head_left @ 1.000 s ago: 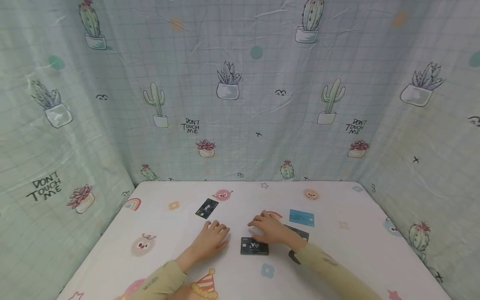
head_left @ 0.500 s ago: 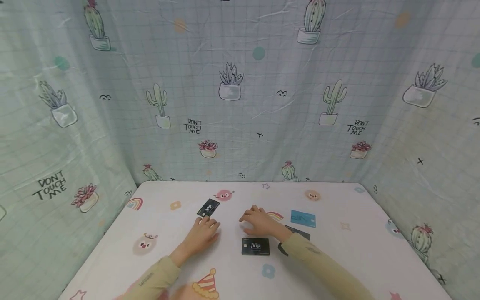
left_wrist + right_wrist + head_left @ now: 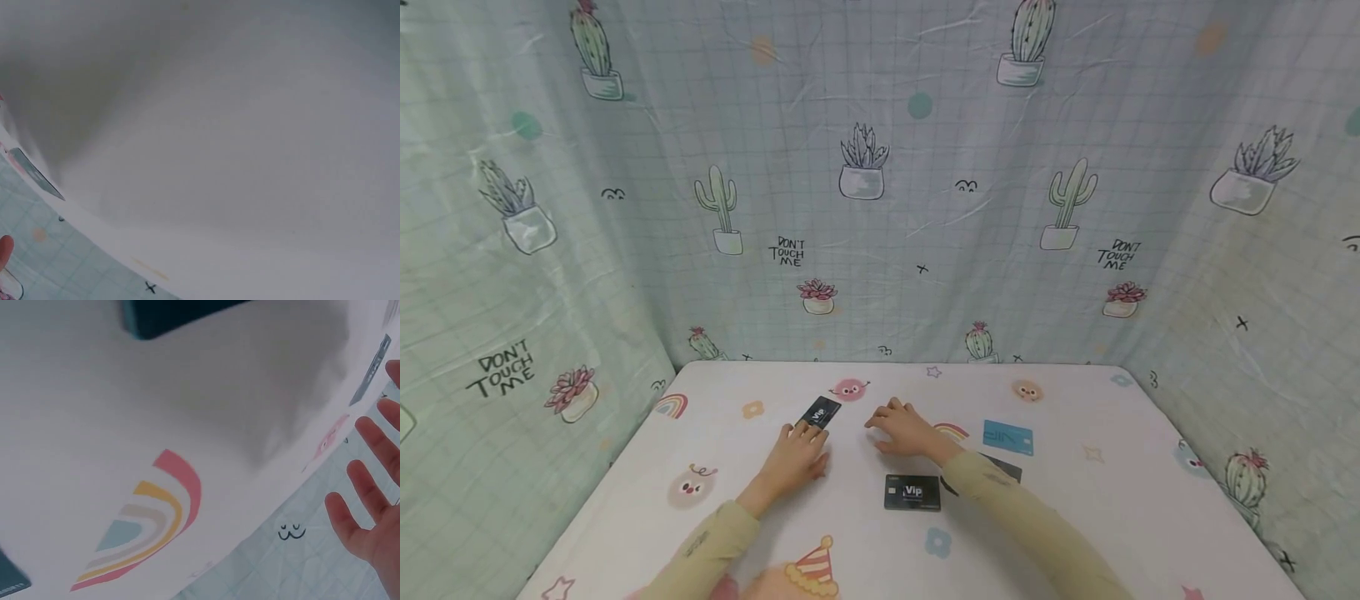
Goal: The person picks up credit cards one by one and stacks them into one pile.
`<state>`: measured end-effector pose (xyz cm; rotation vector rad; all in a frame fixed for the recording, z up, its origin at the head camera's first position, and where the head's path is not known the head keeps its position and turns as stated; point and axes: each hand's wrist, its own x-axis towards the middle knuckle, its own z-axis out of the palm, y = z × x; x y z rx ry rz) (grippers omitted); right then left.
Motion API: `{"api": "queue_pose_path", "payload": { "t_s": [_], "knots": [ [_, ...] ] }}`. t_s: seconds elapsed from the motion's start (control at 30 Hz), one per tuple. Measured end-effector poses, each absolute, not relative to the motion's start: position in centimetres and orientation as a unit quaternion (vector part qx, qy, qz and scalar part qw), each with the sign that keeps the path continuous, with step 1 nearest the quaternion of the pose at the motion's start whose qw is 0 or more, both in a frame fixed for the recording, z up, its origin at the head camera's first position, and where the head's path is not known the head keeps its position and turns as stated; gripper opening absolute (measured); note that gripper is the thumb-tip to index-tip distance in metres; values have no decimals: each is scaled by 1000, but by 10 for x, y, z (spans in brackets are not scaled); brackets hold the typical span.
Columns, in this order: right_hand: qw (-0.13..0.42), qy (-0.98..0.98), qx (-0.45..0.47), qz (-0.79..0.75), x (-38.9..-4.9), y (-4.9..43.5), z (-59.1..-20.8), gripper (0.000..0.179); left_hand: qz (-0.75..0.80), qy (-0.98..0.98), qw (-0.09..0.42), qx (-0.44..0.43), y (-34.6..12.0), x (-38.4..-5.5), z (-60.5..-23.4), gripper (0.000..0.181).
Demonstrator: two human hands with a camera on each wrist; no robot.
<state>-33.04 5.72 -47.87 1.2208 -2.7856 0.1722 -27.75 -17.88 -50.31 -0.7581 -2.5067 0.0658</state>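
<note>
Left hand (image 3: 792, 458) loose-fingered, fingertips over the far Vip card (image 3: 822, 411), beyond-left of the near Vip card (image 3: 912, 492); contact unclear. Right hand (image 3: 908, 430), fingers spread, beyond the near Vip card. Right of it, a partly hidden dark card (image 3: 1006, 468); beyond-right, a blue card (image 3: 1008, 437).

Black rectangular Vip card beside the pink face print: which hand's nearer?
Left: the left hand is at the near edge of that card; the right hand is apart, to its right.

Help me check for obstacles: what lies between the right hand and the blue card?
In the head view, a printed rainbow lies between the right hand and the blue card.
</note>
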Motion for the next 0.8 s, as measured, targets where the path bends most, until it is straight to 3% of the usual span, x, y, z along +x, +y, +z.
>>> {"api": "queue_pose_path", "payload": {
  "t_s": [0.17,0.53,0.8],
  "knots": [
    [43,-923,381,24,-332,42,-473,35,40,-926,273,-257,-184,-285,-504,33],
    [61,-932,358,-16,-346,14,-478,35,41,-947,257,-191,-194,-300,-508,44],
    [12,-943,332,5,-351,-1,-479,40,14,-968,206,-145,-188,-309,-509,46]
  ]
}}
